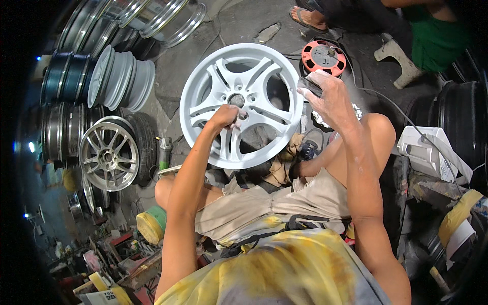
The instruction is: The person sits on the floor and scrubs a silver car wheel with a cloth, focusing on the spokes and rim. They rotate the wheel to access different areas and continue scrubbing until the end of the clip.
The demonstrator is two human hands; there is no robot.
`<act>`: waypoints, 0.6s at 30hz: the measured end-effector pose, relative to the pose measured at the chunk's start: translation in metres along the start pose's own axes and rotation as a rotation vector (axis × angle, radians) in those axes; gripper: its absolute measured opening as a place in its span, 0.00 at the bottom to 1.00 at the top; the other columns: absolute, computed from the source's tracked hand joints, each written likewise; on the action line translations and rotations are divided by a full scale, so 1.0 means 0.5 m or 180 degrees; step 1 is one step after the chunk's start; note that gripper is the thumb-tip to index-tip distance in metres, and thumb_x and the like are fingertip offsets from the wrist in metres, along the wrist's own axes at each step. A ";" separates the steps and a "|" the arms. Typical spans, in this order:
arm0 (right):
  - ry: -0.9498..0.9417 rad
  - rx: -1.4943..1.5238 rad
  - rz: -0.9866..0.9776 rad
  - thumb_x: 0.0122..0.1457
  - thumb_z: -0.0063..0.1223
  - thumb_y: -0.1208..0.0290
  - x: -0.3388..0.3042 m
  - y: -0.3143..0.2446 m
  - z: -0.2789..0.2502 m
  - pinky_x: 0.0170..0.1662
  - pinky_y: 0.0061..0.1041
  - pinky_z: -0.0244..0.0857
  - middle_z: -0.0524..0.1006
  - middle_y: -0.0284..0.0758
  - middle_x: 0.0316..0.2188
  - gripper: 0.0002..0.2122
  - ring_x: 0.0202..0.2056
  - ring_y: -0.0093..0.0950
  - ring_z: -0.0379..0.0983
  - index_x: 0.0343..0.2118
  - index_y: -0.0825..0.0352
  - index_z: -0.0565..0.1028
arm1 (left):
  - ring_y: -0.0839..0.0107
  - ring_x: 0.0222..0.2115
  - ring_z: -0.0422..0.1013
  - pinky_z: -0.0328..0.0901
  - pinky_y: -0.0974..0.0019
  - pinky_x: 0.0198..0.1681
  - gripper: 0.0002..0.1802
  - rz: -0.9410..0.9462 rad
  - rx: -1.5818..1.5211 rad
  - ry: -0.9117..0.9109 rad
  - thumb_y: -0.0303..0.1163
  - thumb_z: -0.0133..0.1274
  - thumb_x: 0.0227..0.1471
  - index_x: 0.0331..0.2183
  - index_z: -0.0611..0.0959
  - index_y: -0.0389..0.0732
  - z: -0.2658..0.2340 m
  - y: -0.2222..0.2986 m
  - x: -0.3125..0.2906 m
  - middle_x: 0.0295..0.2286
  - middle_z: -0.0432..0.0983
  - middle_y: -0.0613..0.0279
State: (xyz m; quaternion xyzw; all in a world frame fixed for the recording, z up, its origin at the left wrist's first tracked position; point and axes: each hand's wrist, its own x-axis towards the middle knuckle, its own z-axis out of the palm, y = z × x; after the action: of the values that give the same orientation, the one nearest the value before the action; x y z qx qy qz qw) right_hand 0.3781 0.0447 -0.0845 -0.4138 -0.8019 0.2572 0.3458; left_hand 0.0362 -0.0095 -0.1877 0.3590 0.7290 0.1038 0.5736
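A white-coated car wheel rim [278,72] lies face up in front of my knees, with split spokes around a central hub. My left hand [227,118] is at the hub's lower edge, its fingers curled against the rim there. Just off the rim's right edge, my right hand [326,97] pinches a small dark flat piece [309,86] that looks like sandpaper. Pale powder coats the fingers of both hands. Part of the dark piece is covered by the fingers and thumb.
Stacked rims [122,79] and a silver multi-spoke rim [109,154] stand at left. A red cable reel [324,57] sits beyond my right hand, its cord running right. Another person's foot [309,19] is at the far edge. A white plastic housing [426,147] lies at right.
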 end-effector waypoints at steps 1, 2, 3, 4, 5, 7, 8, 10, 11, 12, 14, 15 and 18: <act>0.0021 0.0016 -0.0003 0.54 0.64 0.70 0.001 0.001 0.003 0.40 0.41 0.67 0.76 0.48 0.30 0.11 0.35 0.48 0.75 0.35 0.72 0.77 | 0.75 0.12 0.64 0.59 0.68 0.15 0.23 0.0178 0.0295 0.0010 0.32 0.40 0.60 0.51 0.82 0.41 0.002 0.008 0.001 0.15 0.74 0.61; 0.0045 0.0029 -0.0004 0.54 0.64 0.70 0.002 0.003 0.006 0.40 0.41 0.67 0.76 0.48 0.30 0.11 0.35 0.48 0.75 0.34 0.72 0.77 | 0.73 0.12 0.66 0.62 0.66 0.17 0.22 0.0402 0.0554 0.0185 0.32 0.40 0.59 0.50 0.82 0.41 0.011 0.014 0.002 0.16 0.75 0.59; 0.0067 0.0023 0.0002 0.54 0.64 0.70 0.000 0.006 0.006 0.39 0.41 0.67 0.76 0.48 0.29 0.11 0.34 0.48 0.75 0.34 0.73 0.77 | 0.71 0.12 0.69 0.65 0.64 0.18 0.21 0.0637 0.0807 0.0345 0.32 0.41 0.58 0.49 0.82 0.40 0.033 0.032 -0.005 0.16 0.76 0.56; 0.0062 0.0006 -0.0001 0.54 0.64 0.70 0.000 0.007 0.006 0.39 0.41 0.67 0.76 0.48 0.29 0.11 0.34 0.48 0.75 0.34 0.73 0.77 | 0.68 0.12 0.71 0.68 0.62 0.20 0.20 0.0876 0.1060 0.0502 0.32 0.42 0.58 0.47 0.82 0.40 0.050 0.046 -0.006 0.16 0.78 0.53; 0.0059 -0.0017 -0.0002 0.54 0.64 0.70 0.000 0.007 0.005 0.39 0.41 0.67 0.76 0.48 0.29 0.11 0.34 0.48 0.75 0.34 0.73 0.77 | 0.58 0.18 0.77 0.74 0.55 0.34 0.22 0.0897 0.1669 0.0556 0.32 0.42 0.56 0.49 0.82 0.42 0.056 0.057 0.007 0.20 0.80 0.47; 0.0014 0.0042 -0.0066 0.53 0.64 0.70 0.001 0.001 0.012 0.38 0.41 0.67 0.76 0.49 0.27 0.11 0.33 0.49 0.75 0.33 0.73 0.77 | 0.53 0.22 0.79 0.73 0.52 0.39 0.23 0.1455 0.2530 0.1172 0.31 0.43 0.54 0.50 0.81 0.42 0.053 -0.015 0.087 0.24 0.81 0.44; 0.0003 0.0029 -0.0064 0.53 0.64 0.70 -0.001 0.000 0.014 0.38 0.41 0.67 0.76 0.49 0.28 0.11 0.33 0.49 0.75 0.33 0.73 0.76 | 0.50 0.24 0.80 0.73 0.51 0.42 0.23 0.1736 0.2954 0.1484 0.30 0.44 0.54 0.51 0.81 0.42 0.054 -0.040 0.117 0.26 0.82 0.42; 0.0022 -0.0050 -0.0059 0.53 0.64 0.70 0.001 0.006 0.010 0.37 0.41 0.67 0.76 0.49 0.28 0.11 0.33 0.50 0.75 0.33 0.73 0.76 | 0.47 0.28 0.81 0.74 0.50 0.38 0.23 0.1134 0.2876 0.1011 0.29 0.47 0.50 0.48 0.82 0.36 0.069 0.017 0.121 0.30 0.83 0.41; 0.0007 -0.0082 -0.0011 0.53 0.64 0.70 -0.001 0.008 0.008 0.37 0.42 0.67 0.76 0.49 0.28 0.11 0.34 0.51 0.75 0.33 0.73 0.76 | 0.48 0.27 0.81 0.75 0.51 0.35 0.23 0.0777 0.2782 0.0720 0.29 0.48 0.49 0.47 0.82 0.34 0.079 0.031 0.140 0.30 0.83 0.41; -0.0035 -0.0113 0.0010 0.53 0.63 0.70 0.003 0.008 0.006 0.38 0.42 0.67 0.76 0.49 0.29 0.11 0.34 0.51 0.75 0.33 0.73 0.76 | 0.50 0.26 0.81 0.75 0.52 0.33 0.23 0.0422 0.2678 0.0466 0.29 0.48 0.48 0.46 0.82 0.32 0.078 0.047 0.153 0.30 0.83 0.41; -0.0132 -0.0167 0.0033 0.54 0.63 0.70 0.004 0.007 0.006 0.38 0.43 0.67 0.77 0.50 0.29 0.11 0.35 0.52 0.75 0.33 0.73 0.76 | 0.65 0.11 0.70 0.69 0.59 0.14 0.18 0.0368 0.1399 0.0221 0.31 0.43 0.51 0.39 0.83 0.36 0.081 0.036 0.145 0.17 0.77 0.54; -0.0144 -0.0113 0.0040 0.54 0.62 0.70 0.004 0.003 0.020 0.40 0.44 0.67 0.77 0.51 0.30 0.11 0.36 0.53 0.74 0.34 0.73 0.76 | 0.68 0.11 0.68 0.67 0.61 0.13 0.16 0.0235 0.1062 0.0162 0.32 0.43 0.53 0.38 0.83 0.37 0.064 0.007 0.157 0.17 0.76 0.57; -0.0140 -0.0147 -0.0004 0.56 0.60 0.70 -0.002 0.014 0.025 0.40 0.44 0.67 0.75 0.51 0.30 0.11 0.37 0.53 0.73 0.37 0.72 0.76 | 0.72 0.11 0.68 0.65 0.62 0.12 0.16 0.0296 0.0196 0.0105 0.36 0.44 0.60 0.36 0.83 0.37 0.054 0.026 0.120 0.18 0.77 0.58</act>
State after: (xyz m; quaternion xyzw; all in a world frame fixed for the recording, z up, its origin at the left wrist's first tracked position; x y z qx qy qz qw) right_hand 0.3725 0.0460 -0.0975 -0.4154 -0.8153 0.2474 0.3186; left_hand 0.0607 0.0312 -0.2348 0.4081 0.7237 0.1138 0.5448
